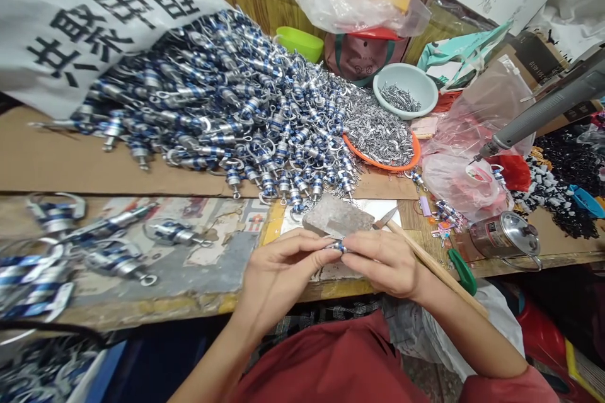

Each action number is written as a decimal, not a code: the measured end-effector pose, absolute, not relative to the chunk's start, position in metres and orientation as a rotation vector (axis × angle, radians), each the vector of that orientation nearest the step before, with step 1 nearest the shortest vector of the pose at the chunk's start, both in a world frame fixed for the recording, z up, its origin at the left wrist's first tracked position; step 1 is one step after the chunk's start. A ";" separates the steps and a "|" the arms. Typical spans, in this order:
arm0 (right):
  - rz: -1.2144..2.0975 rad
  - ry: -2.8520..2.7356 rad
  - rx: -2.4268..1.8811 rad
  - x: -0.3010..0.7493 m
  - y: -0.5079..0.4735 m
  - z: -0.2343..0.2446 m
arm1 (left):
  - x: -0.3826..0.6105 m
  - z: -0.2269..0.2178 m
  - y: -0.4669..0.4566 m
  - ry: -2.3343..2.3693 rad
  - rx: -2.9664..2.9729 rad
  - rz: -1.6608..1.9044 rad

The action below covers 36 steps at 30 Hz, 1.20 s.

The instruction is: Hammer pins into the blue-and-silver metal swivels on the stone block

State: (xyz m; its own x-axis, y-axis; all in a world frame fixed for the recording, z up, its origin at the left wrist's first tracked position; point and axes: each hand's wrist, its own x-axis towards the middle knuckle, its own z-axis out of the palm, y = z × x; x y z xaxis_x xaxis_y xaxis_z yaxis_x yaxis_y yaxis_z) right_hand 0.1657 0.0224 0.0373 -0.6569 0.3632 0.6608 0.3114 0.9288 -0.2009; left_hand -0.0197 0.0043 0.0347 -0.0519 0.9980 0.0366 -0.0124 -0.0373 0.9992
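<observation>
Between the fingertips of both hands is a small blue-and-silver metal fitting (336,245), mostly covered by the fingers. My left hand (288,264) pinches it from the left, and my right hand (385,258) grips its other side. Just beyond the fingers sits a rough grey block (338,215) on white paper. A wooden-handled tool (435,264) lies slanting beside my right hand, its dark metal tip close to the block. Behind the hands rises a large heap of similar blue-and-silver metal fittings (246,113) with hooks and rings.
An orange-rimmed tray (382,165) holds many small silver clips, with a pale bowl (405,88) behind it. At right are a grey electric screwdriver (543,110), a lidded metal cup (503,239) and a green-handled tool (462,271). Several loose fittings (118,258) lie at left.
</observation>
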 end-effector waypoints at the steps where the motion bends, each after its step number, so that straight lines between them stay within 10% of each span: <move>1: 0.062 -2.363 -0.446 0.166 0.023 0.038 | -0.022 0.036 0.005 1.226 1.262 1.261; 20: 0.679 -2.115 -0.987 0.159 0.026 0.048 | -0.015 0.023 -0.006 1.198 0.990 1.115; 26: -0.006 -2.330 -1.868 0.165 0.113 0.040 | -0.009 0.026 0.002 1.137 0.904 1.006; 36: -0.029 -2.408 -2.005 0.162 0.132 0.024 | -0.016 0.021 0.010 1.180 0.800 1.004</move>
State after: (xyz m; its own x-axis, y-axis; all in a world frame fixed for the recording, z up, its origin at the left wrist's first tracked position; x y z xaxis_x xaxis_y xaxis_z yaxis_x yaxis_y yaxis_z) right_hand 0.1624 0.1324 0.0241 -0.1812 0.9833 0.0178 0.9834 0.1811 0.0092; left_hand -0.0160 0.0100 0.0211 0.0747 0.9313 -0.3566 -0.2033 0.3643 0.9088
